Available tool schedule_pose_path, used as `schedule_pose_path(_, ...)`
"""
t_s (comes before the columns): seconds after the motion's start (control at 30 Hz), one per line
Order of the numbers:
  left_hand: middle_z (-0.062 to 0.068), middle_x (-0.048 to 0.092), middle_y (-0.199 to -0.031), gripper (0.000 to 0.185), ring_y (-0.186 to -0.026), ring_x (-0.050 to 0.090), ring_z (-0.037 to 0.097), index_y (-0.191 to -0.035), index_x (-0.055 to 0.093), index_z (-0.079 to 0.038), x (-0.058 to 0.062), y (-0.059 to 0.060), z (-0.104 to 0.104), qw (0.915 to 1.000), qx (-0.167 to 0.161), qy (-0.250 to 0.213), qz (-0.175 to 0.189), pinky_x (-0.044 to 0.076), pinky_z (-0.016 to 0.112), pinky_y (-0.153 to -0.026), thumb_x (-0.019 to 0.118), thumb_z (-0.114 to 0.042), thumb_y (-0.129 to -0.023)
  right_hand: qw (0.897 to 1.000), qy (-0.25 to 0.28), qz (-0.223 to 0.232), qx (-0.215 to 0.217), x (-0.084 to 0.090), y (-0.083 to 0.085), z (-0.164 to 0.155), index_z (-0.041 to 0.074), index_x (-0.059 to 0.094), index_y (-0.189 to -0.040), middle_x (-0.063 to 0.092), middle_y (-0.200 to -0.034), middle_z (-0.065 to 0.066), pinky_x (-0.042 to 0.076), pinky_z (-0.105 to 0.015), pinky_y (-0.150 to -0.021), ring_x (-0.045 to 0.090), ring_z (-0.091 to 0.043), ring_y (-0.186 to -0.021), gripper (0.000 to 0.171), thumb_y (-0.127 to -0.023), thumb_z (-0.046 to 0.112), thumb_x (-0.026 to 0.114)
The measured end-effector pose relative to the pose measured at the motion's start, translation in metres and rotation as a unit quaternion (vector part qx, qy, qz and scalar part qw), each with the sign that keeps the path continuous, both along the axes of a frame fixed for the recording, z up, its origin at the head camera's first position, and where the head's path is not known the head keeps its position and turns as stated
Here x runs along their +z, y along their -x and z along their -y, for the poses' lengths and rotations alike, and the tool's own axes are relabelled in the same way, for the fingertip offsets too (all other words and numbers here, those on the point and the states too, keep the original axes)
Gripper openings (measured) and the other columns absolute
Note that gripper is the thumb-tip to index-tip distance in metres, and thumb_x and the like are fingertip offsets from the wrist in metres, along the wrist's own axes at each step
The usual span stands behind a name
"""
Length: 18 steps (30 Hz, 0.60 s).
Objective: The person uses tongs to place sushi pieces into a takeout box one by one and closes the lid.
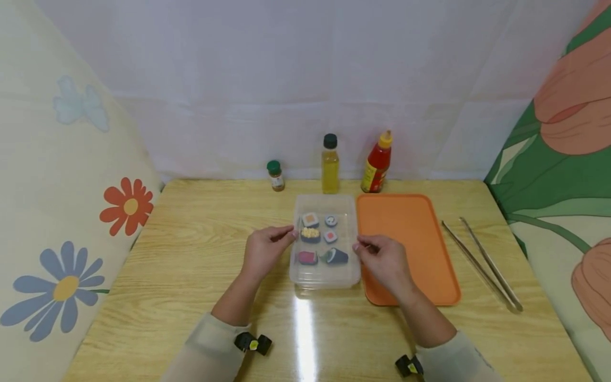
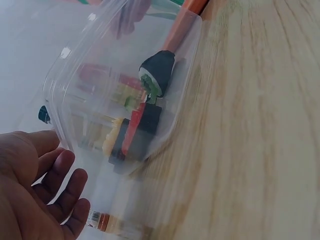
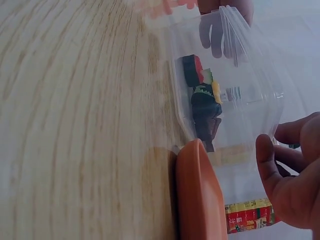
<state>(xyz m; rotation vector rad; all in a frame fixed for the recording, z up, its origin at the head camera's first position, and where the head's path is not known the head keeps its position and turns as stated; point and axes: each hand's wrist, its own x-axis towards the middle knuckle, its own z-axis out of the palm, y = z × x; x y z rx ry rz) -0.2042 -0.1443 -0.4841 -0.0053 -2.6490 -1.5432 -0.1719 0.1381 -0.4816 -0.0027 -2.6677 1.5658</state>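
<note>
A clear plastic food box (image 1: 324, 274) holds several toy-like sushi pieces, seen hazily through the plastic. Among them are a yellow-topped piece (image 1: 310, 235), a pink-topped one (image 1: 307, 258) and a dark cone-shaped hand roll (image 1: 338, 257). My left hand (image 1: 264, 250) pinches the box's upper rim on the left side, thumb and index finger together. On the opposite side my right hand (image 1: 387, 261) pinches the rim the same way, above the tray's edge. In the left wrist view the other fingers of the left hand (image 2: 37, 185) are loosely bent beside the box.
An orange tray (image 1: 415, 233) lies right of the box, with long metal tongs (image 1: 487, 265) beyond it. Along the back stand a green-capped spice jar (image 1: 276, 176), an oil bottle (image 1: 330, 167) and a red sauce bottle (image 1: 377, 164). The wooden tabletop (image 1: 205, 233) extends to the left.
</note>
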Motion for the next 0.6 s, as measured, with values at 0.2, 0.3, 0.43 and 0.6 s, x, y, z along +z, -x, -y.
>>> schedule_pose_path(0.2,0.008,0.078,-0.103,0.034,-0.094,0.072,0.023,-0.121,0.079,-0.011,-0.001,-0.003,0.003,0.9994,-0.019,0.017,0.025,0.059,0.034,-0.075,0.078,-0.034,-0.095,0.999,-0.027,0.017,0.004,-0.002,-0.001,-0.001,0.005,0.079,-0.118,0.077,-0.095,-0.004,0.055,-0.025,-0.061,0.069,-0.013,-0.076,0.03,-0.094,0.022,0.078)
schedule_pose_path(0.3,0.006,0.075,-0.089,0.047,-0.078,0.064,0.02,-0.136,0.071,-0.017,0.002,-0.007,0.008,0.9953,-0.052,0.032,0.076,0.051,0.03,-0.063,0.076,-0.04,-0.096,0.999,-0.038,0.029,0.016,0.0,-0.003,-0.001,0.005,0.077,-0.123,0.076,-0.093,-0.004,0.056,-0.027,-0.063,0.07,-0.014,-0.078,0.037,-0.092,0.026,0.08)
schedule_pose_path(0.43,0.006,0.07,-0.08,0.071,-0.065,0.052,0.018,-0.158,0.047,-0.025,0.006,-0.014,0.016,0.98,-0.129,0.037,0.147,0.043,0.03,-0.057,0.076,-0.042,-0.095,0.997,-0.037,0.054,0.036,0.003,-0.007,-0.001,0.005,0.071,-0.132,0.075,-0.089,-0.003,0.057,-0.029,-0.059,0.069,-0.014,-0.072,0.051,-0.089,0.028,0.084)
schedule_pose_path(0.6,0.009,0.072,-0.079,0.092,-0.066,0.059,0.021,-0.167,0.018,-0.029,0.01,-0.02,0.021,0.9574,-0.211,0.015,0.196,0.045,0.032,-0.064,0.075,-0.04,-0.096,0.996,-0.033,0.071,0.046,0.004,-0.011,0.0,0.004,0.065,-0.139,0.073,-0.09,-0.004,0.056,-0.03,-0.056,0.067,-0.012,-0.066,0.058,-0.09,0.027,0.083)
